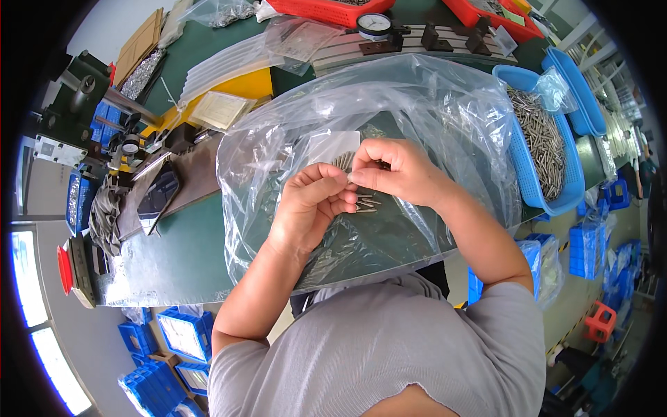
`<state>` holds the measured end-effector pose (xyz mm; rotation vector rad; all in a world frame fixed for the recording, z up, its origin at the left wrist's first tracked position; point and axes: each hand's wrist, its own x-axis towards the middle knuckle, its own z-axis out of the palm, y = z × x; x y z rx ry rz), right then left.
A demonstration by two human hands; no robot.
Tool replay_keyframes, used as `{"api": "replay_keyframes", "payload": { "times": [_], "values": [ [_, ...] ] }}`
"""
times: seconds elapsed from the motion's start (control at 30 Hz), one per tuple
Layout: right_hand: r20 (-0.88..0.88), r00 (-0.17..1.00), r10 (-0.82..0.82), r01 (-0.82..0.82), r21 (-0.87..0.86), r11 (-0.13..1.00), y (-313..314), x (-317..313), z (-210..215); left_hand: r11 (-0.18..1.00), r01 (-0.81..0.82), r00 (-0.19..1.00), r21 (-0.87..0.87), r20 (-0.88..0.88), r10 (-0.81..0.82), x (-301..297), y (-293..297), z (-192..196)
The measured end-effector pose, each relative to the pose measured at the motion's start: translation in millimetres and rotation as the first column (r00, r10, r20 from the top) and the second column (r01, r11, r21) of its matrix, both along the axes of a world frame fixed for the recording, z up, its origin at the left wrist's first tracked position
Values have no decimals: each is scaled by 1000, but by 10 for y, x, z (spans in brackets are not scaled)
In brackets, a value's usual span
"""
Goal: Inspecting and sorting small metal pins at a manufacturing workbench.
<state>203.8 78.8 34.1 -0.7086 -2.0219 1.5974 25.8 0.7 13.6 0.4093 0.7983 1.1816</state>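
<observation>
My left hand (310,203) and my right hand (397,171) meet fingertip to fingertip over the middle of the bench. Both are closed in a pinch; whatever sits between the fingertips is too small and covered to make out. Just beneath my fingers, a few slim metal pins (367,203) lie loose. More pins (342,161) show in a row behind my hands, beside a whitish sheet (325,147), partly hidden by my fingers. All of this rests on a large clear plastic bag (264,139) spread over the green bench top (187,260).
At the right, a blue basket (518,156) holds many metal pins. A dial gauge (375,26) stands on a slotted rail at the back, near red trays (319,12). To the left are a phone (161,193), a yellow-based fixture (253,85) and a dark machine (66,118).
</observation>
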Motion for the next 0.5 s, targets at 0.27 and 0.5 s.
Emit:
{"api": "replay_keyframes", "payload": {
  "times": [0.27,0.5],
  "values": [
    [-69,997,-27,21,-98,995,-19,-56,-138,1000,-18,998,-11,65,19,-1,12,-8],
    [-358,887,-292,1,-631,776,173,81,-52,997,-81,996,-11,33,81,-37,8,1]
  ]
}}
